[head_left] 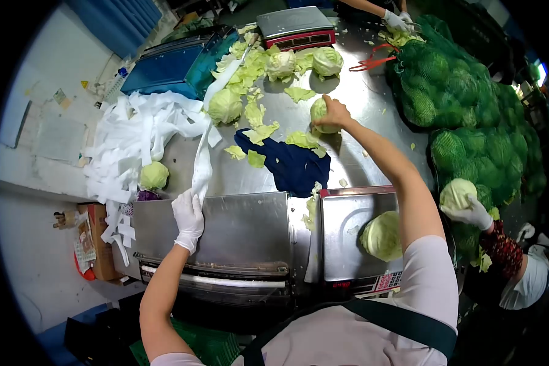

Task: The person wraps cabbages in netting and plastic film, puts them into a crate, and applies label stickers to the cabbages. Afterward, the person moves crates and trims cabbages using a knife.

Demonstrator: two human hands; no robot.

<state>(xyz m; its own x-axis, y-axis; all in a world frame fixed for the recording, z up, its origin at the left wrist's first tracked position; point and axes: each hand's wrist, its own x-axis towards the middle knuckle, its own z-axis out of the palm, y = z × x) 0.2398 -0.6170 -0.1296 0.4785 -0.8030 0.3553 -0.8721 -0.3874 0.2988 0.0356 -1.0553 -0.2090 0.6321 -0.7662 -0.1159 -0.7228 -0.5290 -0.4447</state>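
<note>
Over the shiny grey steel table [372,149], the right arm [389,157] stretches far forward; the left arm [161,293] bends. A long, flat, white cloth-like strip [202,166] meets the white-gloved left hand [188,218], whose finger undersides are hidden: pinching or not, I cannot tell. Mid-table, the bare right hand [335,115] grips, partly covering, a round pale-green cabbage [318,114].
</note>
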